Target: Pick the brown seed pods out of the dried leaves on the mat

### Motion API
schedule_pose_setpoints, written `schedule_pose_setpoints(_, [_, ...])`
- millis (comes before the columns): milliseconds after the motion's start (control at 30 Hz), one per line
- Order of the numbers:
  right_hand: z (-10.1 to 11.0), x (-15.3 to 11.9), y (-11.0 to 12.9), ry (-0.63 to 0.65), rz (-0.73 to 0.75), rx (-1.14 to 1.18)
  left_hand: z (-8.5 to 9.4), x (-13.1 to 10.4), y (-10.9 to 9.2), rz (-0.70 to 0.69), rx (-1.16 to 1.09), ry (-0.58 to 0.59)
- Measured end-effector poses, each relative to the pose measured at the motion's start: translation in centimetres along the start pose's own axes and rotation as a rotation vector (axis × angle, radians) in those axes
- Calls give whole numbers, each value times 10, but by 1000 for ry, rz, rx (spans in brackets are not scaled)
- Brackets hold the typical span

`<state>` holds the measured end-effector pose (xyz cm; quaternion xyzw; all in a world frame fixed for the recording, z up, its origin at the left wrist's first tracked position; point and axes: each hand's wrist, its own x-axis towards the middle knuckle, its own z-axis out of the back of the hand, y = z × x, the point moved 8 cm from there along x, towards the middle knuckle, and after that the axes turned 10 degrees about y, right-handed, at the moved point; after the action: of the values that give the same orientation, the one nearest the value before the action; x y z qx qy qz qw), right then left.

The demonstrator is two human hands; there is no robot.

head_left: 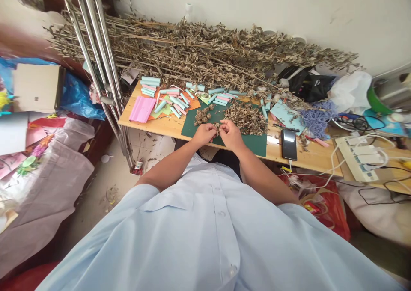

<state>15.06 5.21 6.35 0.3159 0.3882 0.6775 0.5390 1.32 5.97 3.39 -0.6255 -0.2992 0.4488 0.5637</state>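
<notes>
Close together over the front of a green mat (261, 147), my left hand (204, 135) and my right hand (231, 135) pinch a small bit of dried leaves (217, 129) between their fingertips. Behind my left hand sit several brownish balls (203, 116) that look like rolled dried leaf. A loose heap of dried leaves (247, 116) spreads behind and to the right of my right hand. The fingers partly cover what they hold.
Long dried leafy stalks (199, 47) lie along the wall. Coloured paper rolls (173, 102) and pink paper (141, 109) rest left on the wooden table (154, 127). A phone (289, 144), purple yarn (319, 117) and power strip (356, 158) lie right. Metal crutches (102, 60) stand left.
</notes>
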Motion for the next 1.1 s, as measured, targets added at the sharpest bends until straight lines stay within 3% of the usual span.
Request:
schedule_pose_setpoints(333, [14,8,-17,-89,-81,52,1,-2,-2,45,-68,-19])
schedule_pose_setpoints(567, [7,6,-16,-76,-166,190,3,-1,2,7,-80,-41])
schedule_pose_setpoints(767, [-4,1,-4,-13,-132,249,5,-3,0,-25,-73,-67])
schedule_pose_setpoints(1100, [-8,4,-10,0,-137,204,3,-3,-4,-20,-14,-39])
